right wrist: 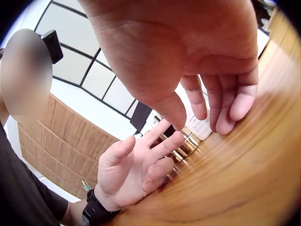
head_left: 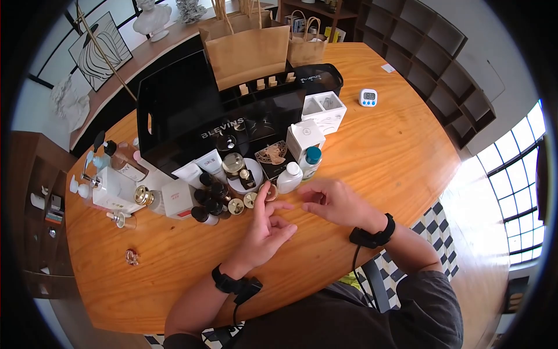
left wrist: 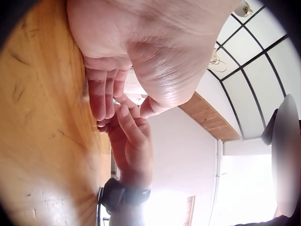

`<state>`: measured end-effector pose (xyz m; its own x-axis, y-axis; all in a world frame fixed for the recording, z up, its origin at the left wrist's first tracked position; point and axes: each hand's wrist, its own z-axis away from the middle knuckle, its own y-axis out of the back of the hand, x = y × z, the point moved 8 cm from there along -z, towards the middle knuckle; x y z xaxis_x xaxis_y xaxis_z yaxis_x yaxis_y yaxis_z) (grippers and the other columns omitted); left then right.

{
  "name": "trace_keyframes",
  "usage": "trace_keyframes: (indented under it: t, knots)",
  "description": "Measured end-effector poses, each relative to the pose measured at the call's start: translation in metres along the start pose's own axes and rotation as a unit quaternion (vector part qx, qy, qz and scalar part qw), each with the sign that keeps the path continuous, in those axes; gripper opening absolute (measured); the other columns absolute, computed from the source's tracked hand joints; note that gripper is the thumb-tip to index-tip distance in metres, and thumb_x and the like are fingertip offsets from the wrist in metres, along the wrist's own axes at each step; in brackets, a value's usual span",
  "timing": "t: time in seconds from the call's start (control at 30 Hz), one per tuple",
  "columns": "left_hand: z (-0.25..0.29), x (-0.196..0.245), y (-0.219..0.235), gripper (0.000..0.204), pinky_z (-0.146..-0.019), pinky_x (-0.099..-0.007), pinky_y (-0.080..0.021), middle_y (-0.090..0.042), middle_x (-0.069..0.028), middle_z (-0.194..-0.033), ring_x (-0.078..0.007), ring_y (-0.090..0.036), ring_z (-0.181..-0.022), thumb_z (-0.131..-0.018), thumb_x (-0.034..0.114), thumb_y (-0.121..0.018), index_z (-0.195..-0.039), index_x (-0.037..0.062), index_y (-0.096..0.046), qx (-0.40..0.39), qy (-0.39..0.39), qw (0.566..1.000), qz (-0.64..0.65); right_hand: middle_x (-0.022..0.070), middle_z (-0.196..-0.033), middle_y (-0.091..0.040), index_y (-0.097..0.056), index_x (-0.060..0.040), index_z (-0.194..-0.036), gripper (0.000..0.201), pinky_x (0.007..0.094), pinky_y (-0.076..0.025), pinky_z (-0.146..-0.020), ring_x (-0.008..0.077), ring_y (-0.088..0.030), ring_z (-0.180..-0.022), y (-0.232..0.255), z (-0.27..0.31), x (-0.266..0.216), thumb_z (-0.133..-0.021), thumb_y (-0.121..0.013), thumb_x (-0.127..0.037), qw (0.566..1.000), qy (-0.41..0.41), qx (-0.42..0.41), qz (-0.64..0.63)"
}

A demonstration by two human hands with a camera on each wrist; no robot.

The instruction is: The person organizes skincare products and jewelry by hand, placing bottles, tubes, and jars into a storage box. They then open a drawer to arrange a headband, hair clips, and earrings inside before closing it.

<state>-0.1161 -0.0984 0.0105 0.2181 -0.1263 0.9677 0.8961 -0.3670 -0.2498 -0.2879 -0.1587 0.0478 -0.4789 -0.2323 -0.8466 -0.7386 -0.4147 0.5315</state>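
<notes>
Two hands (head_left: 263,237) (head_left: 337,203), just apart (both relaxed)

The wooden table (head_left: 401,154) carries a black case (head_left: 195,125) lettered BLEVINS, a white pump bottle (head_left: 116,191), a rounded white bottle (head_left: 289,179), a teal-capped bottle (head_left: 311,164), a digital timer (head_left: 368,98) and a small reddish object (head_left: 132,256).

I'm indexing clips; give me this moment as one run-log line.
left hand: empty | right hand: empty, near white bottle | teal-capped bottle: beside white bottle | black box: on wooden table
</notes>
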Motion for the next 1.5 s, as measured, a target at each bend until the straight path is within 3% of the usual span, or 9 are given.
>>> trace_keyframes:
  t: [0.03, 0.1, 1.23, 1.5]
  knots:
    - [0.0, 0.0, 0.0, 0.104, -0.081, -0.027, -0.06, -0.051, -0.0174, -0.141, -0.0111, -0.064, -0.095, -0.1, 0.002, -0.069, -0.17, 0.016, 0.006, -0.004, 0.007, 1.0, -0.002, 0.0108, -0.096, -0.078, -0.073, -0.0002, -0.122, 0.032, 0.0305, -0.059, -0.075, 0.0145, -0.073, -0.084, -0.001, -0.001, -0.001, -0.093, -0.082, -0.012, 1.0, 0.0, -0.002, 0.001]
    - [0.0, 0.0, 0.0, 0.103, -0.082, -0.0283, -0.06, -0.051, -0.017, -0.141, -0.0129, -0.064, -0.097, -0.101, 0.002, -0.068, -0.17, 0.0163, 0.007, -0.009, 0.007, 1.0, -0.008, 0.0163, -0.098, -0.079, -0.074, -0.002, -0.122, 0.036, 0.0355, -0.06, -0.077, 0.0254, -0.077, -0.087, -0.003, -0.003, -0.006, -0.09, -0.083, -0.015, 1.0, 0.021, -0.003, 0.02]
    - [-0.003, -0.005, -0.001, 0.102, -0.081, -0.0301, -0.061, -0.052, -0.0178, -0.143, -0.0147, -0.066, -0.097, -0.102, 0.005, -0.067, -0.17, 0.0155, 0.008, -0.024, 0.008, 0.999, -0.021, 0.0155, -0.099, -0.076, -0.073, -0.0037, -0.125, 0.037, 0.0358, -0.058, -0.076, 0.0266, -0.073, -0.085, -0.01, -0.01, -0.011, -0.091, -0.082, -0.014, 0.998, 0.04, -0.032, 0.042]
    - [-0.001, -0.003, -0.001, 0.1, -0.081, -0.0294, -0.061, -0.052, -0.0173, -0.142, -0.0147, -0.065, -0.098, -0.101, 0.002, -0.068, -0.17, 0.0141, 0.005, -0.022, 0.009, 0.999, -0.03, 0.0163, -0.097, -0.076, -0.074, -0.0022, -0.122, 0.036, 0.0364, -0.058, -0.075, 0.026, -0.073, -0.083, -0.012, -0.01, -0.009, -0.09, -0.082, -0.015, 0.995, 0.084, -0.031, 0.05]
